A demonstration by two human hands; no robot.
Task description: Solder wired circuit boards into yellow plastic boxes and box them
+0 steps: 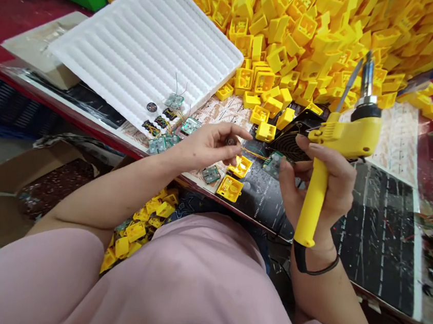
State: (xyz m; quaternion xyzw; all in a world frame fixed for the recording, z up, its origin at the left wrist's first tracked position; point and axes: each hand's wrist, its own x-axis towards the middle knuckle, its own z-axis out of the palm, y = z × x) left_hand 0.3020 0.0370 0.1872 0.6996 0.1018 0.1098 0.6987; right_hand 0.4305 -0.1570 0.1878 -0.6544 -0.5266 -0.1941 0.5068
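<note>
My left hand (212,143) is closed with its fingertips around a small round speaker (230,141), partly hidden by the fingers. Thin coloured wires (254,153) run from it to a green circuit board (272,164) at the fingertips of my right hand (337,187). That hand is also wrapped around a yellow soldering gun (315,203), its metal tip pointing up and away. Below the wires lie two open yellow plastic housings (230,188), one partly behind my left fingers. Another circuit board (211,174) rests beside them, under my left wrist.
A white foam tray (148,36) holds several wired speakers and boards at its near corner. A large heap of yellow housings (292,31) fills the back. A black coiled item (290,141) lies behind the board. More housings (135,231) are beside my lap, near a cardboard box (2,170).
</note>
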